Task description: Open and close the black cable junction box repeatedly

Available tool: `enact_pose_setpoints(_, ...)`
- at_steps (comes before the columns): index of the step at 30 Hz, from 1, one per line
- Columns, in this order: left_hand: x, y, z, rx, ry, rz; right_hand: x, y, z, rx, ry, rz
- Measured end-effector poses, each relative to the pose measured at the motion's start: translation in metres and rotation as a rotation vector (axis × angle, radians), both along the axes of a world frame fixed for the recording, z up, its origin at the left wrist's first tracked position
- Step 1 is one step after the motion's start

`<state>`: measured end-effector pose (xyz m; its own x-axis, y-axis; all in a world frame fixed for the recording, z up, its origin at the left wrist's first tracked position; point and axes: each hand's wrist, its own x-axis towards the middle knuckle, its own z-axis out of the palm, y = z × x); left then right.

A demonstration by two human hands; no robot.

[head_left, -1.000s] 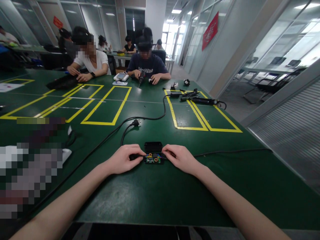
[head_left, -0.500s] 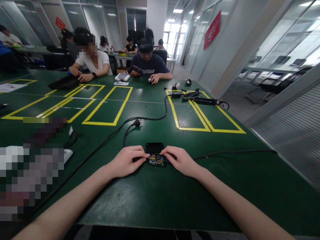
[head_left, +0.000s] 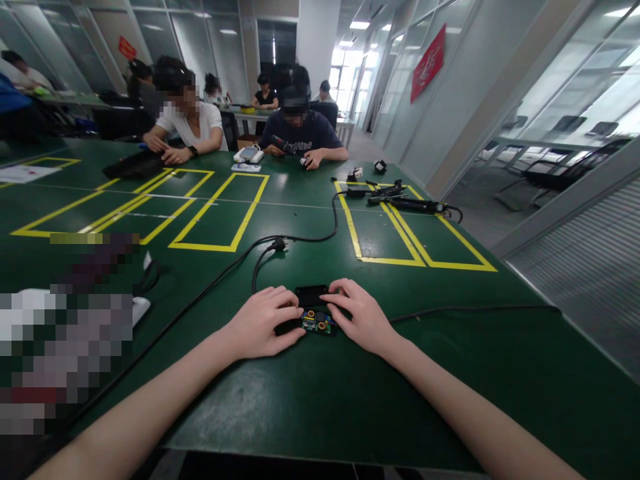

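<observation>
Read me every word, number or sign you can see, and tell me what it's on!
"Wave": on the dark blue shirt; the letters before it are too unclear to read.
Red banner: pale marks, too blurred to read.
Small red sign: too small and blurred.
Paper at the left: too blurred.
Circuit board between the hands: any print is too small to read.
I can't read any numbers.
</observation>
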<state>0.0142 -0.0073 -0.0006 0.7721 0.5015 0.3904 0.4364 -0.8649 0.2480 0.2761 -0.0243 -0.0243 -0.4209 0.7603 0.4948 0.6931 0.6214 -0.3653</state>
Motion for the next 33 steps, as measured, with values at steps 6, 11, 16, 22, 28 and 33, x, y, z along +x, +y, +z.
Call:
enact_pose_setpoints(6,0.0084,0.0008,-0.0039,0.004,-0.015,-0.009,0.0047,0.0034,-0.0024,-0.065,0.101,0.078)
enact_pose_setpoints(11,0.0106,0.002,-0.0059,-0.049,-0.021,-0.008,0.0049,0.0036,0.0008,-0.099,0.109,0.137)
enact_pose_setpoints(16,0.0092,0.0027,-0.0065,-0.034,-0.078,0.034,0.0036,0.0013,0.0033,-0.024,0.138,0.153)
enact_pose_setpoints(22,0.0048,0.0036,-0.0082,0.016,-0.12,0.026,0.0014,-0.0005,0.0064,-0.007,0.164,0.226)
enact_pose_setpoints(28,0.0041,-0.0004,-0.008,0.026,-0.204,0.003,0.0019,-0.001,0.0054,-0.01,0.167,0.227)
enact_pose_setpoints(33,0.0024,0.001,-0.0093,-0.097,-0.247,0.07,0.0033,-0.0025,0.0026,0.0,0.143,0.227)
